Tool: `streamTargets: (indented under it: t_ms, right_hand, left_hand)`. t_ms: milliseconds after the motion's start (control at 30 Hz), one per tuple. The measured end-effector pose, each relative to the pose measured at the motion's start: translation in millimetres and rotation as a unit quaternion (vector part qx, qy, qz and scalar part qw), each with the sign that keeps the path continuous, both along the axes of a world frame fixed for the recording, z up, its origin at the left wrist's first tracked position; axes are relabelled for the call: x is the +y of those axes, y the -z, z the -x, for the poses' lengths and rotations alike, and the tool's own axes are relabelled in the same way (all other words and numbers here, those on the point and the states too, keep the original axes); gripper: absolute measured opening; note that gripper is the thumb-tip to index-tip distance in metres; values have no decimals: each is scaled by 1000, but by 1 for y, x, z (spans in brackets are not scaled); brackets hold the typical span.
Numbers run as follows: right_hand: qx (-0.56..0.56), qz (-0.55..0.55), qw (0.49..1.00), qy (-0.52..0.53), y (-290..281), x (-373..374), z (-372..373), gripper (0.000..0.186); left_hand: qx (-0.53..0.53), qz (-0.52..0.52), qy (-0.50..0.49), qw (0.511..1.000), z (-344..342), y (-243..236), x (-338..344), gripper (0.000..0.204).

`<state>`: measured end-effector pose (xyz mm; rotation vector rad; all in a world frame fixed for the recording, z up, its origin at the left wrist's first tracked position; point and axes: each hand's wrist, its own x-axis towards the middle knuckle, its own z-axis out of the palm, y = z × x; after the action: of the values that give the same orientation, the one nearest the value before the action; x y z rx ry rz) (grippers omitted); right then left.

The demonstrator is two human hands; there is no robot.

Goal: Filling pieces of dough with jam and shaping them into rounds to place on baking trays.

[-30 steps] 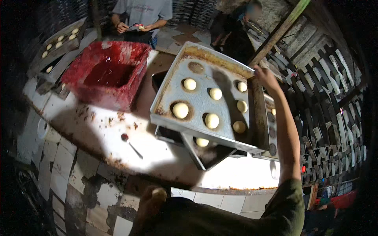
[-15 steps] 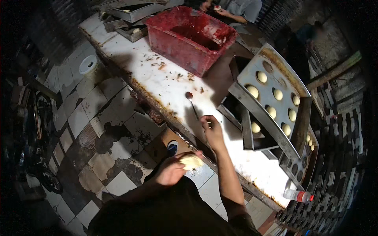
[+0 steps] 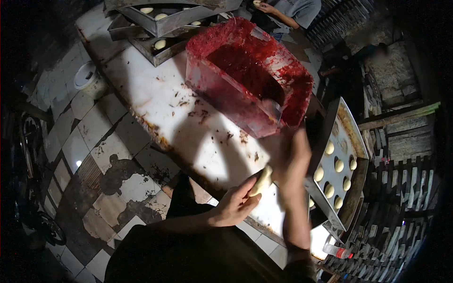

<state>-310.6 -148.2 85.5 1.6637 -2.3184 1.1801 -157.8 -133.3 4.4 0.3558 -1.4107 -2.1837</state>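
My left hand [image 3: 234,205] is closed on a flattened, bent piece of pale dough [image 3: 261,182], held above the near edge of the table. My right hand [image 3: 293,153] is smeared by motion beside the near right corner of a red plastic tub [image 3: 222,87]. Its fingers cannot be made out, nor can anything they may hold. Dark red paste [image 3: 240,66] lies in the tub and coats its walls. A pale, shiny object [image 3: 272,109] shows inside the near right corner; its kind is unclear.
Metal trays [image 3: 356,188] with several pale dough balls [image 3: 329,190] stand at the right, a plastic bottle [image 3: 337,251] nearby. More stacked trays [image 3: 163,55] sit at the far left. Crumbs dot the white tabletop [image 3: 151,89]. Across the table, a person [image 3: 288,14] holds something pale. A white bucket [image 3: 89,81] stands on the floor.
My right hand has moved from beside the spoon on the table to the tub's corner. The spoon no longer shows there. My left hand has raised the dough over the table edge. The view has shifted.
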Motion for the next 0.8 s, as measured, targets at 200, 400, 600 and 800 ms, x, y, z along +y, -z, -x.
streamTargets:
  t_ms: [200,400,600,800]
  right_hand:
    - [187,-466,854,-136,16,-123,123,20]
    - [85,-597,745,-284,50,-158,135,19]
    - [64,-572,801,-168,-70,-95,130,19]
    - [-192,-264,944,-46,-75,11,74,15]
  left_hand:
    - [-62,-124,18,990,-1,-1,-78,40]
    - [-88,-264,-87,956,-5,36,-93,37]
    - [123,-379,-40,916,3,15,-105,54]
    - [210,-311,-21,927,30,-34,-90,69]
